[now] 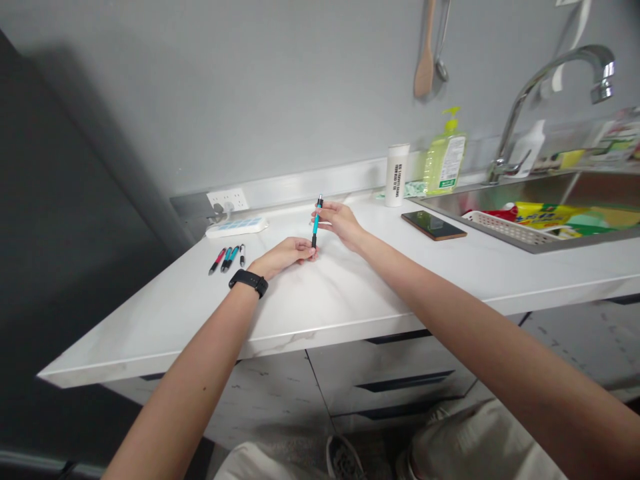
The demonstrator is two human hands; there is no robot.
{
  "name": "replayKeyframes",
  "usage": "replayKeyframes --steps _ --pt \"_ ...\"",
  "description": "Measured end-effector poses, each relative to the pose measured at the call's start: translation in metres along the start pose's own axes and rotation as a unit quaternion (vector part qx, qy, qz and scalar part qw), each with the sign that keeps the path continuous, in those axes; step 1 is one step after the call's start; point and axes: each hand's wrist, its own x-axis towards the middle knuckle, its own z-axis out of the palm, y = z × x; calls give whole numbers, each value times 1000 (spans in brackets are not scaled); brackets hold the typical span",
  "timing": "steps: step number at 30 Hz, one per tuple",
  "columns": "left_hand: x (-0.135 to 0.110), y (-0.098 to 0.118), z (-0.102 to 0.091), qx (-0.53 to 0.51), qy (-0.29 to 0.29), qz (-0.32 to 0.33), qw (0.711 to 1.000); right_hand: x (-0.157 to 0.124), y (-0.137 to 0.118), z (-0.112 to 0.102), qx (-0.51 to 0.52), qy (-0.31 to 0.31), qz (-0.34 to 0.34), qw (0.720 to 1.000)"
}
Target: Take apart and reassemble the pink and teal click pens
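Note:
A teal pen with black ends stands nearly upright above the white countertop. My right hand pinches its upper part between fingers and thumb. My left hand, with a black band on its wrist, rests on the counter and pinches the pen's lower black tip. To the left on the counter lie several more pens, one pink, two teal and a short black and white one.
A white power strip lies by the wall socket. A phone, a white cylinder and a green soap bottle stand near the sink, which holds a white basket and colourful packets. A wooden spoon hangs above.

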Motion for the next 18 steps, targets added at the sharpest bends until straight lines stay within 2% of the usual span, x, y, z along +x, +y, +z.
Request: replayKeyframes --steps 4,11,18 --pt "-1 3 1 0 -4 -8 1000 1 1 1 -14 31 -9 999" --pt "-2 6 1 6 -11 -8 1000 1 0 1 -19 24 -18 999" --pt "-1 4 0 -1 -14 9 1000 0 -3 0 -40 -39 11 998"
